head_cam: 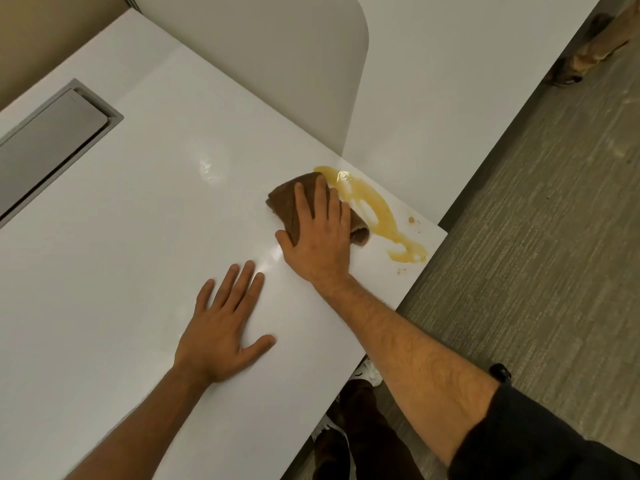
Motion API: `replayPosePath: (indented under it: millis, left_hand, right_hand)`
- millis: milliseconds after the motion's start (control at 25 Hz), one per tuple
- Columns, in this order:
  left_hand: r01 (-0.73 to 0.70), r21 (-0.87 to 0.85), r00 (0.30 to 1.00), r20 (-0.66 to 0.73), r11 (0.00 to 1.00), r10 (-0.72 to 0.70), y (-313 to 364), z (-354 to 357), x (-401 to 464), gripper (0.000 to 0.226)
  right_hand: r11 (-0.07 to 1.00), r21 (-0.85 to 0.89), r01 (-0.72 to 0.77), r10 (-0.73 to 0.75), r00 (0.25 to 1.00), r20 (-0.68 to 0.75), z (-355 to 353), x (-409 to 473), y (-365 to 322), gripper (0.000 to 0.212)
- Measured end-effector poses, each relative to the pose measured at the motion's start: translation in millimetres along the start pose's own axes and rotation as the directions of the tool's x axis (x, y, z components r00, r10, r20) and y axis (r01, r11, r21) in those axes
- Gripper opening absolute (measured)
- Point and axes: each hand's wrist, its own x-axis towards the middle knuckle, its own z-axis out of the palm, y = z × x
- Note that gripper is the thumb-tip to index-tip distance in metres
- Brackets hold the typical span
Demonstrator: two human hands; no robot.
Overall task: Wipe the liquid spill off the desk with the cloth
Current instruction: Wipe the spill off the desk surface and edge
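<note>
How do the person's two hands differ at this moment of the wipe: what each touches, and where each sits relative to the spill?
The right hand presses flat on the crumpled brown cloth; the left hand lies flat on the bare glossy white desk. The right hand sits beside the streaky yellow liquid spill near the desk's corner; the left hand lies nearer the person, well apart from it. Both have straight, spread fingers, palms down.

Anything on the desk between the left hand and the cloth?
Nothing: the head view shows only bare white desk between the left hand and the brown cloth, which the right hand presses flat.
</note>
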Motion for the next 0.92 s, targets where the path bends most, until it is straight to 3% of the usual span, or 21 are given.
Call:
replayPosePath:
  millis: [160, 280, 400, 520, 600, 640, 720, 760, 840, 920]
  left_hand:
    - [-0.003, -0.009, 1.0, 0.006, 1.0, 0.003, 1, 0, 2, 0.098]
    - [0.009, -0.015, 1.0, 0.01, 1.0, -0.009, 2, 0, -1, 0.099]
    - [0.003, -0.009, 1.0, 0.005, 1.0, -0.003, 2, -2, 1, 0.098]
    - [-0.004, -0.004, 1.0, 0.008, 1.0, 0.004, 2, -3, 5, 0.098]
    - [0.004, -0.005, 1.0, 0.011, 1.0, -0.004, 3, -3, 3, 0.097]
    - [0.005, -0.006, 1.0, 0.014, 1.0, -0.005, 4, -3, 2, 0.097]
    - [0.001, -0.01, 1.0, 0.019, 1.0, -0.001, 5, -4, 3, 0.098]
    - [-0.001, -0.013, 1.0, 0.021, 1.0, 0.001, 5, -5, 3, 0.098]
    - [-0.001, -0.016, 1.0, 0.023, 1.0, 0.001, 5, -6, 4, 0.098]
    - [0.004, -0.017, 1.0, 0.024, 1.0, -0.003, 4, -6, 2, 0.098]
  right_hand:
    - [0.966, 0.133, 0.222, -0.214, 0.974, -0.068, 6, 4, -8, 0.068]
    - [0.831, 0.369, 0.416, -0.377, 0.91, -0.174, 7, -21, -7, 0.052]
    - [0.692, 0.671, 0.265, -0.152, 0.963, -0.223, -4, -46, -6, 0.054]
    - [0.641, 0.758, 0.118, 0.131, 0.957, -0.259, -19, -38, 0, 0.057]
    - [0.672, 0.741, -0.004, 0.204, 0.962, -0.179, -25, -29, 4, 0.059]
    - [0.748, 0.66, -0.066, 0.183, 0.977, -0.109, -24, -26, 5, 0.061]
    - [0.958, 0.277, -0.076, 0.083, 0.996, -0.014, -12, -26, 8, 0.07]
    - [0.992, 0.119, -0.051, 0.048, 0.998, 0.027, -6, -27, 8, 0.076]
    - [0.993, 0.05, -0.107, 0.106, 0.994, 0.026, 2, -21, 5, 0.084]
    - [0.946, 0.108, -0.306, 0.31, 0.95, -0.022, 7, -5, -10, 0.081]
